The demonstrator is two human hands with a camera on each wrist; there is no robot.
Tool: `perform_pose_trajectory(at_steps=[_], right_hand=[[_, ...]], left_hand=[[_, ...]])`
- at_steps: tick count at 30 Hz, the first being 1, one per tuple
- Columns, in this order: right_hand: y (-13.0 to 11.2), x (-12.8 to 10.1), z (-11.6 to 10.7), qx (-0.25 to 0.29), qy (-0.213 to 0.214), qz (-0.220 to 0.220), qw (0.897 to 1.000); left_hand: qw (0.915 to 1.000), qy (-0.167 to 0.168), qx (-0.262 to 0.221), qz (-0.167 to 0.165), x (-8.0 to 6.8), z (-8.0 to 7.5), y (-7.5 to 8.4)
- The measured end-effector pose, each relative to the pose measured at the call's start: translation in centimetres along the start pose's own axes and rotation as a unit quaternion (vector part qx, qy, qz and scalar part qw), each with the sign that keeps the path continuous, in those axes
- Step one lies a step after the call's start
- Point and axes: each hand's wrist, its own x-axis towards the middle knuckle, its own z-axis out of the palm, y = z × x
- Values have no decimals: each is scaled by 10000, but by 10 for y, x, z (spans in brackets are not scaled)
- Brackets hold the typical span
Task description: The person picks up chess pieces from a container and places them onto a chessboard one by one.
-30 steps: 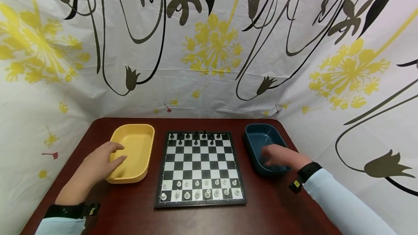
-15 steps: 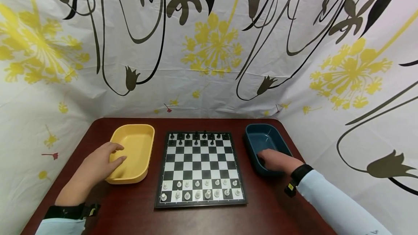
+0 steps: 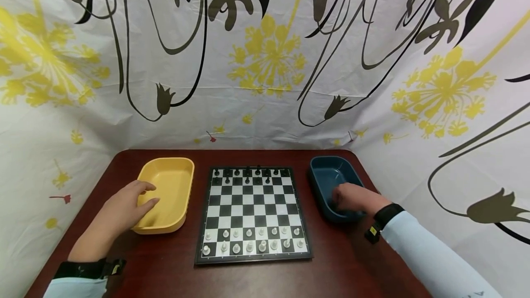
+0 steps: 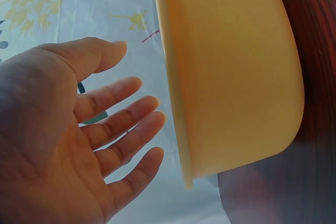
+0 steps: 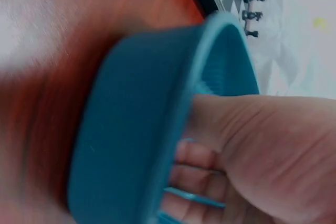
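My left hand [image 3: 141,198] lies open beside the yellow tray [image 3: 175,180], fingertips over its left rim. In the left wrist view the left hand [image 4: 105,140] has straight, spread fingers next to the tray's outer wall [image 4: 236,72] and holds nothing. My right hand [image 3: 345,198] reaches into the near end of the blue tray [image 3: 329,172]. The right wrist view is blurred; the right hand [image 5: 231,150] has its fingers curled inside the blue tray [image 5: 131,129], and whatever they hold is hidden. Between the trays lies a chessboard [image 3: 252,208].
White pieces [image 3: 252,239] fill the board's two near rows, and black pieces [image 3: 247,174] stand along its far rows. Everything rests on a dark red table [image 3: 248,279]. A flowered cloth [image 3: 265,59] hangs behind and to both sides.
My right hand drew back toward the tray's near rim, then pushed forward into the blue tray again. The left hand has stayed where it was.
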Motion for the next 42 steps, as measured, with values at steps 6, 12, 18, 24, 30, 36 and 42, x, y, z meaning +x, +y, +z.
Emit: perform_pose_trajectory(at_steps=[6,12,18,24,30,36,42], right_hand=[[0,-6,-3,-262,-444,295,9982],[2,-8,2,-477,-383,184,9980],[4,-9,4,-414,-306,209,9985],[10,-5,1,-611,106,353,9975],[16,2,-9,-1354,800,529,9861],[25,9,-5,-1419,594,720,9855],[35,15,4,-1270,578,739,9875]], left_hand=[[10000,44,16,44,0,0,-1],[10000,40,26,63,0,-1,-1],[10000,47,21,79,0,-3,0],[9999,61,29,87,0,-3,0],[10000,68,26,53,0,-5,2],[10000,15,2,1,0,-5,3],[10000,-4,25,-56,0,-5,3]])
